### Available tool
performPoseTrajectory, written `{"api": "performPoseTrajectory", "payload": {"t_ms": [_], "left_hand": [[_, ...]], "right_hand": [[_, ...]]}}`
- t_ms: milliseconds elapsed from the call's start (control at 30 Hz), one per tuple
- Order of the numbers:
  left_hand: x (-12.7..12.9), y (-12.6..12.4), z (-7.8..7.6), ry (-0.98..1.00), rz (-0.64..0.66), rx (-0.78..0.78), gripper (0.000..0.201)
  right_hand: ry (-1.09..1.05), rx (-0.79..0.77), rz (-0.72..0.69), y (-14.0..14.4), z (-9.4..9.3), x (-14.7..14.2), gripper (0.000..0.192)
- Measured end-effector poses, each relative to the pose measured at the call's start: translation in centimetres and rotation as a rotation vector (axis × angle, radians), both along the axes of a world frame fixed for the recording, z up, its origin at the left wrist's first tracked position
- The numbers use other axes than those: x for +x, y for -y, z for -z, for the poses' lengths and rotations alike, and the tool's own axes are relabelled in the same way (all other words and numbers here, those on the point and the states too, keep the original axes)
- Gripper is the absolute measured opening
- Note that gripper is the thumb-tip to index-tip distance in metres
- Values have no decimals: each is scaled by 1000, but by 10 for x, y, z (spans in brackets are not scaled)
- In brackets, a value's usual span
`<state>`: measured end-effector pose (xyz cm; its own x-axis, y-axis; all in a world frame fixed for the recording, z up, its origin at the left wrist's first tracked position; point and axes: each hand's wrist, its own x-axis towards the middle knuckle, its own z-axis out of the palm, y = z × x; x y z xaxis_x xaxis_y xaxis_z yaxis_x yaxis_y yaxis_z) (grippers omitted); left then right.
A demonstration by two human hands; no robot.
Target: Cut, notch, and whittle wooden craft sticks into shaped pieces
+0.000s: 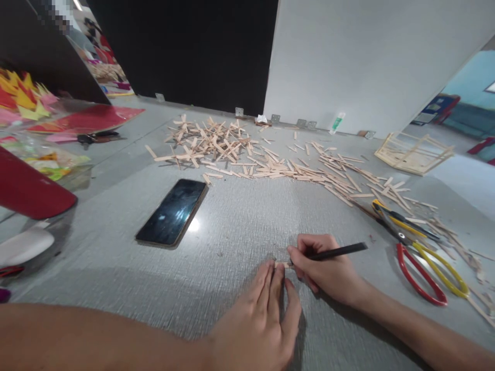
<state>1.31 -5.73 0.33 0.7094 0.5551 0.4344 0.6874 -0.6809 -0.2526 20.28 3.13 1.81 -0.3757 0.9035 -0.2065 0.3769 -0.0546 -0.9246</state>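
Note:
My right hand point(323, 265) is closed in a writing grip around a black pen point(340, 251), whose back end points right. The pen's tip is hidden behind my fingers. Beneath it, a short pale wooden stick point(283, 265) lies on the grey table point(235, 226). With outstretched fingers, my left hand point(263, 309) holds the stick down against the tabletop, covering its left part. The fingers of both hands are close together at the stick. Right of my right hand lie scissors point(402, 237) with one red and one yellow handle.
Loose wooden sticks point(294, 170) and a heap of crossed stick pieces point(212, 139) spread across the back. A phone point(172, 212) lies left of centre. A stick frame point(415, 152) stands at right, a red cylindrical object point(34, 185) at left. Upright panels point(328, 62) border the back.

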Motion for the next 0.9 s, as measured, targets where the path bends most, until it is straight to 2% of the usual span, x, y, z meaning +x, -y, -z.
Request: {"api": "performPoseTrajectory", "payload": {"t_ms": [433, 900], "left_hand": [[0, 2, -1, 35, -8, -39, 43], [0, 2, -2, 0, -2, -37, 44]], "right_hand": [[52, 72, -19, 2, -1, 1, 46], [38, 35, 6, 0, -7, 1, 41]]}}
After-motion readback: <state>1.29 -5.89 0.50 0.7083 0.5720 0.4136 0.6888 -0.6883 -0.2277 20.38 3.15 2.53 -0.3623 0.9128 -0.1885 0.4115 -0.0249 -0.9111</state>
